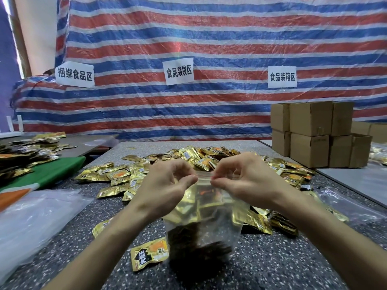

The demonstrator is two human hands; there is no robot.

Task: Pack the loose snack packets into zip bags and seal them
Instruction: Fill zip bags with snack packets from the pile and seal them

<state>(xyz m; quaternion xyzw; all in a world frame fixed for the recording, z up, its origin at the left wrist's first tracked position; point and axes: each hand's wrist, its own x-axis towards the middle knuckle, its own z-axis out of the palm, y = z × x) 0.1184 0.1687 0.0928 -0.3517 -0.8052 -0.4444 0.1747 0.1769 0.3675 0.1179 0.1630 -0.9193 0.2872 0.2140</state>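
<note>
The step in hand looks like sealing: a filled zip bag (201, 222) hangs at the centre of the frame, just above the speckled table (272, 258), with gold snack packets showing through its clear wall in the upper half and darker contents lower down. The left hand (167, 181) and the right hand (247, 178) meet at the bag's top edge. On each hand the thumb and forefinger are curled in and pinch the zip strip (204, 176), the fingers (189, 179) of the two hands nearly touching at the strip's middle. Whether the strip is already pressed closed between them cannot be told, as the plastic there is thin and blurred. The next move probably calls for squeezing the two tracks together and running the pinch outward along the strip to both corners, holding the bag taut so that no packet edge catches in the closure. After that the bag would be set aside and a fresh one taken, likely from the clear empty bags (31, 216) at the lower left. Much of the task remains: a broad heap of loose snack packets (188, 158) lies on the table behind the hands, and a single packet (149, 253) lies just left of the bag's base.
</note>
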